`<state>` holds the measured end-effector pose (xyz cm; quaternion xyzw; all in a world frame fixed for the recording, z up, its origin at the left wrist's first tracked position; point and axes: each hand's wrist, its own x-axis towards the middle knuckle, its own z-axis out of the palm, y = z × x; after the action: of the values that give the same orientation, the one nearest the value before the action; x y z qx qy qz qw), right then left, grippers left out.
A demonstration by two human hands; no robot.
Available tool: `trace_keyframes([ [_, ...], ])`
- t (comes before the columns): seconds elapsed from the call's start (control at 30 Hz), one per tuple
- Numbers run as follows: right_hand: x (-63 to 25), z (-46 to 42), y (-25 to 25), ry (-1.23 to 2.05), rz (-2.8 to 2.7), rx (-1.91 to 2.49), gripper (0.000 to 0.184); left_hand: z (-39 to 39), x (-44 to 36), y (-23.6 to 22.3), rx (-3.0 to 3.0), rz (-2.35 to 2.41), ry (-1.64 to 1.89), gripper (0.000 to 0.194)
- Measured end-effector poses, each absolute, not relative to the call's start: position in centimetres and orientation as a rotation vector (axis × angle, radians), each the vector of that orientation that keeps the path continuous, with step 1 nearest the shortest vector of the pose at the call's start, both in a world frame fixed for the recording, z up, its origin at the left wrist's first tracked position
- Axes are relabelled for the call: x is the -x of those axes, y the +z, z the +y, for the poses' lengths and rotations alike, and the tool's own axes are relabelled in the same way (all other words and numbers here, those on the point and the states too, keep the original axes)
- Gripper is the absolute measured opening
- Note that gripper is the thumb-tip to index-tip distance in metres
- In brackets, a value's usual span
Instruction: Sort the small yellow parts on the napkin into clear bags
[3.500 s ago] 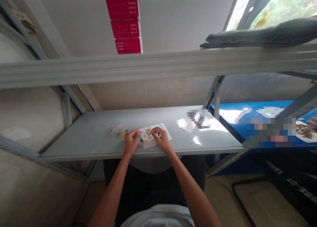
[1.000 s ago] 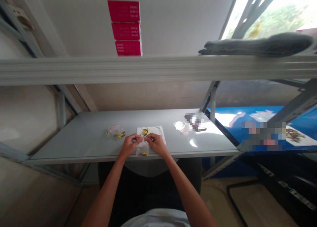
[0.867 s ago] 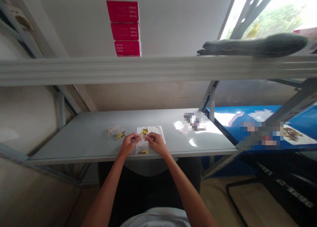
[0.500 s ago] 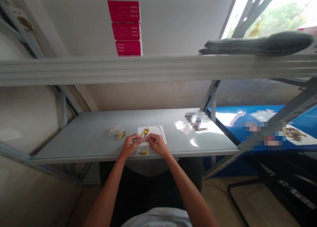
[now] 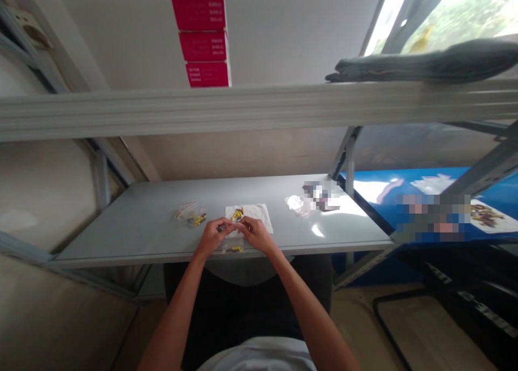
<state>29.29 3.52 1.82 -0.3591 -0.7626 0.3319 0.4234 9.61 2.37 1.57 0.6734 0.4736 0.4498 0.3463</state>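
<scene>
My left hand (image 5: 214, 235) and my right hand (image 5: 256, 234) meet near the front edge of the table, fingertips pinched together. Between them they grip the top of a small clear plastic bag (image 5: 227, 247), which hangs toward me with a few yellow pieces in its lower part. Just beyond my fingers, a white cloth or paper sheet (image 5: 262, 214) carries a small pile of yellow and dark pieces (image 5: 237, 213). The fingertips cover the bag's upper edge.
Clear bags with yellow and dark pieces (image 5: 198, 220) lie to the left on the grey table (image 5: 121, 225). Shiny clear plastic (image 5: 294, 202) lies to the right. A shelf beam (image 5: 259, 109) crosses above, bearing red boxes (image 5: 206, 45) and a grey folded item (image 5: 421, 63).
My fingertips have drawn closer together along the top of the bag. The bag has shifted very slightly; the other things on the table have stayed in place.
</scene>
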Motion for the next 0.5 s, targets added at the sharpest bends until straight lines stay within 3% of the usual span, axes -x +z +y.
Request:
trace_keyframes([
  [0.5, -29.47, 3.04, 2.09, 0.758, -1.756, 0.966, 0.034, 1.49, -9.93, 2.19, -1.582, 1.278, 1.225, 0.038],
])
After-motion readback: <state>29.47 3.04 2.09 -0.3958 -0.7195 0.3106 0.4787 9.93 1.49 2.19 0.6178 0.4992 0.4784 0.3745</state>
